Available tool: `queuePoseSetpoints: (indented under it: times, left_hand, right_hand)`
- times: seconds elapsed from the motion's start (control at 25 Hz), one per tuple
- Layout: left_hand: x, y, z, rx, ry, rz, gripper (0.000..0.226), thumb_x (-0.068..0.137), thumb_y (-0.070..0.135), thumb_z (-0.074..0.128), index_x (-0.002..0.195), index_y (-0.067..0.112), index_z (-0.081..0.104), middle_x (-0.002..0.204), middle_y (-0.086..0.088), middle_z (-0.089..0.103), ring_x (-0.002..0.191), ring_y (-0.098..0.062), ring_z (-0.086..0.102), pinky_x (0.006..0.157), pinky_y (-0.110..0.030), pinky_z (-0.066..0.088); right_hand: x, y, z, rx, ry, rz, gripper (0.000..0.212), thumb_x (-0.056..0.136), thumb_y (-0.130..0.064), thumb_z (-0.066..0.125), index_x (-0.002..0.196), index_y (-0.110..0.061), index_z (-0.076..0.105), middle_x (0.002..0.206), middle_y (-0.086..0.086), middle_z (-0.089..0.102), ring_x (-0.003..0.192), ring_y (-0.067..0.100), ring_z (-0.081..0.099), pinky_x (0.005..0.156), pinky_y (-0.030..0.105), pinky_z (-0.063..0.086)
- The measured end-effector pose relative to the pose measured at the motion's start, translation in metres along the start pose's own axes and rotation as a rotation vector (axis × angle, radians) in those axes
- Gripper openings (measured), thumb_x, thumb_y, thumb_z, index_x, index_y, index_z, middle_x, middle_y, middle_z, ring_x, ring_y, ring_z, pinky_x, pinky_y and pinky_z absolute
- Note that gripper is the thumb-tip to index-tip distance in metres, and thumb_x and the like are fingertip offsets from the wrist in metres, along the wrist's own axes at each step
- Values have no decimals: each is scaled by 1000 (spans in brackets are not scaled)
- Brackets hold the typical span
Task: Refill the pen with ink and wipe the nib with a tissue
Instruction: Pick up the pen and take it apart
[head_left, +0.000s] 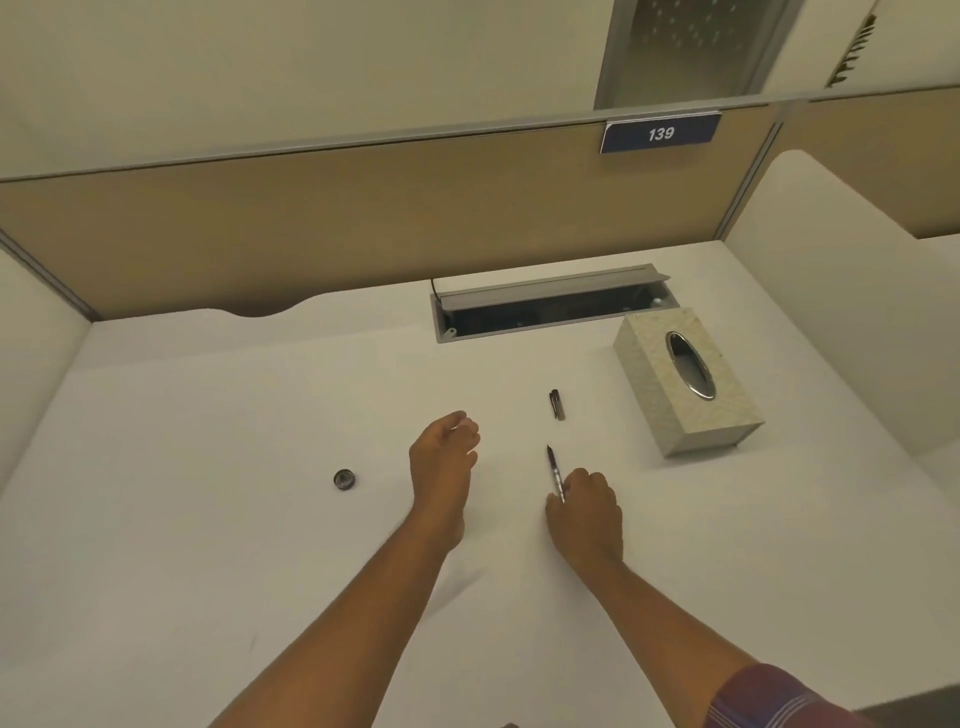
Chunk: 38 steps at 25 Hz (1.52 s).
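Note:
My right hand (586, 512) grips a dark pen (554, 467) by its rear end, with the nib pointing away from me just above the white desk (208, 519). The pen's cap (557, 404) lies on the desk a little beyond the nib. My left hand (445, 457) hovers left of the pen with its fingers loosely curled; I see nothing in it. A small round dark lid or ink pot (344, 478) sits on the desk to the left of that hand. A pale tissue box (688, 382) with an oval metal-rimmed slot stands at the right; no tissue sticks out.
An open cable tray (550, 309) is set into the desk at the back, behind the cap. A tan partition (311, 218) with a "139" label closes the back. White side panels stand at the left and the right.

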<state>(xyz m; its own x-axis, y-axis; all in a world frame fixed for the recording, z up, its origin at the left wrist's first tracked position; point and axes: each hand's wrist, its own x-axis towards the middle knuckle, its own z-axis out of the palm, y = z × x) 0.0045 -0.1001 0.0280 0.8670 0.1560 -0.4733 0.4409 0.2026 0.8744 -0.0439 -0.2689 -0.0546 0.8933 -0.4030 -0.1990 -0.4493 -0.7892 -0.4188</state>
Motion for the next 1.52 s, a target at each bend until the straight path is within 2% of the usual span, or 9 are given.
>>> queuePoseSetpoints:
  times: [0.24, 0.32, 0.4, 0.48, 0.72, 0.92, 1.16, 1.32, 1.52]
  left_hand:
    - [2, -19, 30, -47, -134, -271, 16, 78, 14, 71, 81, 22, 57, 100, -6, 52, 98, -26, 46, 82, -34, 45]
    - [9, -26, 31, -88, -136, -289, 7, 94, 10, 70, 98, 16, 68, 106, -6, 66, 105, -30, 61, 93, -36, 52]
    - [16, -31, 31, -118, -185, -345, 25, 108, 11, 55, 129, 3, 65, 123, -13, 73, 124, -31, 67, 109, -43, 52]
    - [18, -31, 31, -149, -245, -405, 34, 110, 11, 49, 137, -4, 63, 129, -19, 76, 127, -35, 70, 112, -47, 53]
    - [6, -10, 18, -245, -391, -342, 37, 113, 17, 42, 132, -1, 68, 129, -21, 78, 122, -36, 75, 111, -49, 54]
    - [-3, 0, 0, -212, -405, -264, 35, 115, 17, 42, 132, -1, 66, 128, -20, 79, 120, -33, 77, 100, -45, 59]
    - [-13, 5, -17, -224, -440, -229, 32, 115, 16, 42, 126, 1, 68, 127, -20, 79, 120, -31, 77, 102, -48, 58]
    - [-19, 10, -28, -245, -459, -205, 31, 115, 17, 42, 125, 0, 67, 126, -22, 79, 121, -32, 77, 101, -46, 59]
    - [-23, 11, -35, -259, -407, -162, 29, 117, 18, 40, 117, 5, 66, 125, -22, 79, 124, -31, 76, 111, -47, 53]
  right_hand:
    - [3, -1, -11, 236, -13, 43, 4, 92, -11, 60, 91, -8, 61, 95, 8, 63, 90, 28, 61, 70, 32, 43]
    - [1, -8, -24, 367, 8, 20, 3, 90, -10, 64, 87, -9, 63, 87, 5, 66, 81, 23, 62, 61, 20, 40]
    - [-4, -17, -40, 456, 15, -9, 5, 91, -13, 65, 87, -12, 63, 80, -1, 68, 74, 15, 63, 58, 13, 43]
    - [-9, -26, -55, 542, -9, -15, 4, 93, -16, 67, 90, -14, 66, 80, -4, 69, 74, 8, 64, 60, 9, 45]
    - [-25, -44, -75, 704, -179, -20, 1, 91, -19, 69, 90, -18, 70, 82, -4, 72, 79, 21, 73, 72, 36, 61]
    - [-35, -55, -80, 875, -372, 64, 10, 96, -18, 64, 94, -14, 72, 84, 5, 73, 67, 15, 67, 66, 31, 58]
    - [-45, -58, -85, 1079, -807, 179, 35, 109, -25, 46, 117, 1, 68, 88, 13, 72, 67, 22, 61, 63, 31, 49]
    - [-51, -62, -83, 1124, -797, 142, 29, 108, -20, 50, 106, -3, 72, 82, 10, 68, 64, 20, 57, 62, 32, 48]
    - [-61, -73, -75, 1046, -580, 70, 25, 103, -18, 59, 96, -5, 79, 76, 7, 71, 64, 20, 62, 63, 32, 53]
